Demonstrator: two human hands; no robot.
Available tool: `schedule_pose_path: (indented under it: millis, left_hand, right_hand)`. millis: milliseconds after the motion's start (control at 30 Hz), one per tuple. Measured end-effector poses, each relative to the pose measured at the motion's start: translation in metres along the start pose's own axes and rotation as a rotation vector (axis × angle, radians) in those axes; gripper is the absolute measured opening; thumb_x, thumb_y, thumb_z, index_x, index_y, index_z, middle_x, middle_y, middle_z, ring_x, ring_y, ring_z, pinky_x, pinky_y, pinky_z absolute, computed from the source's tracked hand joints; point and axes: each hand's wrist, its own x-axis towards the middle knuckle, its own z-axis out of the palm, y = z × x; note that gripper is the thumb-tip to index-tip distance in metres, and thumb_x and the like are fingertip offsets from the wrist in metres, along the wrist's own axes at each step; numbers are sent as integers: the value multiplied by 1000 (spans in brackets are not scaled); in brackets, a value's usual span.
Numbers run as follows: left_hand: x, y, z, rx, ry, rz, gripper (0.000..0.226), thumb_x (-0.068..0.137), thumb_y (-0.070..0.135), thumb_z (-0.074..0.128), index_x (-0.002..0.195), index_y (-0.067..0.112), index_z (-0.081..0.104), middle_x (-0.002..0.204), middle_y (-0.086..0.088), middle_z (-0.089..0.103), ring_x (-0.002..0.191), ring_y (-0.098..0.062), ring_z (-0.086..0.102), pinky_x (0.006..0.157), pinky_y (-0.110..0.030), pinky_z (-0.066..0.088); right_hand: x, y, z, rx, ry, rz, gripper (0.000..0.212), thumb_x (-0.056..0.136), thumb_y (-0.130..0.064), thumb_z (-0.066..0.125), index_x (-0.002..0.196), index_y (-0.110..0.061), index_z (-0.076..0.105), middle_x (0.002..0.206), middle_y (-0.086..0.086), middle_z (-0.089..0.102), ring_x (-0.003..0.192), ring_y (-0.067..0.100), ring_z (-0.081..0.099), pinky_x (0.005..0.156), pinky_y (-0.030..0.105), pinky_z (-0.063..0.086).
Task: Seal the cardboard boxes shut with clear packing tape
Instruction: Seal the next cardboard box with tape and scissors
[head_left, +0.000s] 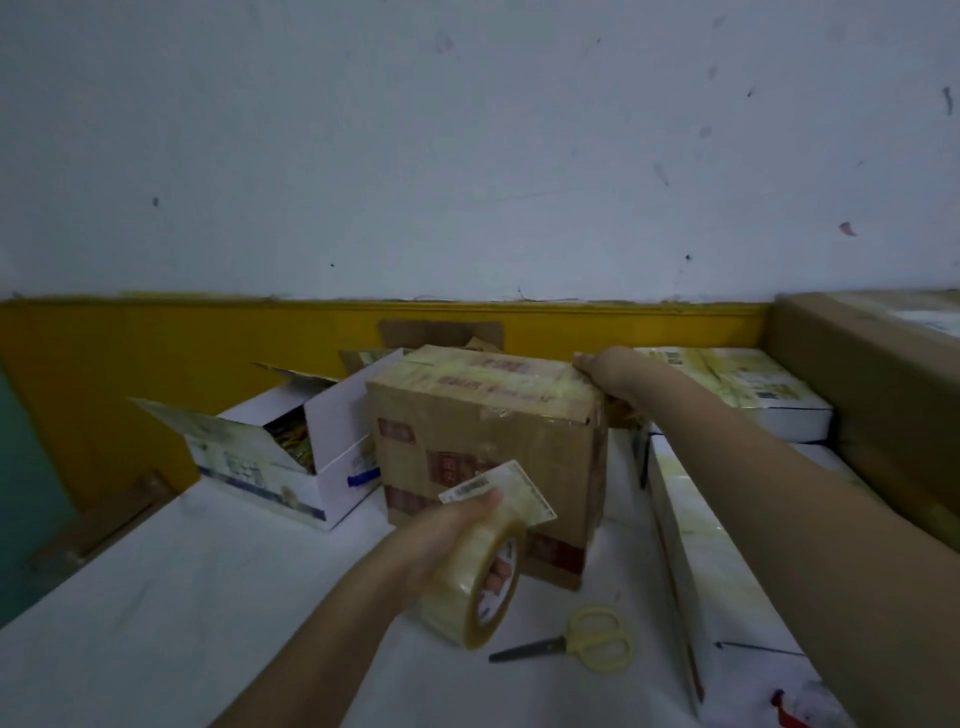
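**On the desk: box steadied, tape roll held**

Between the two hands stands the brown cardboard box (483, 441) on the white desk (156, 597), its top already covered with clear tape. The left hand (441, 540) grips the tape roll (478, 582) just in front of the box — fingers (488, 500) curled over the roll. The right hand (605, 366) rests on the far right top corner of the box; its fingers are hidden, so I cannot tell their state. Yellow scissors (582, 642) lie near the roll, just right of it.
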Motion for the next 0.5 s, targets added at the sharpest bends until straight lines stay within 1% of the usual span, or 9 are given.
schedule_pose_path:
  millis: [67, 100, 133, 200, 267, 333, 367, 433, 500]
  left_hand:
    - [7, -5, 2, 16, 24, 19, 28, 91, 43, 69, 98, 16, 69, 75, -2, 78, 64, -14, 74, 61, -26, 61]
    - [8, -6, 0, 42, 28, 28, 33, 90, 50, 67, 101, 19, 68, 82, -1, 78, 73, -15, 75, 70, -30, 63]
    - [8, -8, -7, 108, 20, 40, 39, 87, 60, 62, 105, 25, 67, 92, 0, 78, 86, -16, 75, 80, -33, 62]
    - [13, -11, -32, 289, 102, 131, 48, 84, 74, 50, 107, 34, 65, 100, 6, 74, 98, -16, 70, 83, -34, 59]
    - [23, -13, -64, 422, 389, 258, 63, 82, 75, 49, 106, 20, 70, 94, 4, 73, 89, -16, 68, 74, -33, 56]
    - [40, -16, -88, 470, 611, 320, 74, 86, 66, 58, 124, 3, 61, 108, -7, 67, 95, -23, 63, 70, -33, 48]
    - [50, -19, -95, 457, 641, 315, 81, 86, 63, 61, 135, -2, 53, 120, -14, 63, 105, -29, 62, 75, -34, 48]
    - [64, -27, -98, 440, 595, 310, 91, 79, 71, 59, 139, 2, 54, 129, -16, 62, 115, -31, 60, 92, -37, 50]
    - [84, -44, -98, 409, 536, 338, 90, 70, 85, 54, 127, 16, 67, 120, -5, 71, 111, -24, 65, 100, -38, 51]
  right_hand:
    - [5, 10, 4, 151, -18, -8, 55, 100, -57, 41, 106, -5, 56, 94, 16, 59, 90, 30, 59, 86, 42, 48]
    - [2, 17, 6, 260, -43, 3, 62, 96, -63, 43, 107, -5, 59, 100, 16, 63, 93, 30, 61, 87, 42, 49]
    - [0, 24, 6, 333, -64, 9, 74, 90, -72, 44, 119, -6, 60, 115, 14, 64, 105, 31, 61, 94, 43, 48]
    - [-13, 37, 6, 369, -69, -38, 107, 74, -90, 43, 149, -13, 38, 150, 8, 45, 135, 33, 44, 111, 50, 37]
    - [-31, 48, 5, 394, -80, -102, 119, 67, -94, 46, 159, -26, 11, 164, 0, 20, 147, 32, 26, 116, 54, 28]
    - [-55, 53, 7, 450, -136, -112, 124, 62, -95, 48, 158, -34, -1, 166, -6, 8, 150, 29, 19, 117, 57, 26]
    - [-68, 57, 10, 476, -179, -104, 124, 62, -93, 49, 158, -35, -3, 166, -7, 7, 150, 29, 19, 116, 57, 27]
    - [-96, 60, 23, 531, -247, -106, 114, 70, -86, 49, 158, -35, -3, 165, -6, 15, 148, 28, 25, 115, 53, 31]
    - [-114, 65, 46, 438, -252, -131, 116, 68, -87, 51, 157, -38, -5, 160, -6, 28, 143, 27, 35, 114, 49, 35]
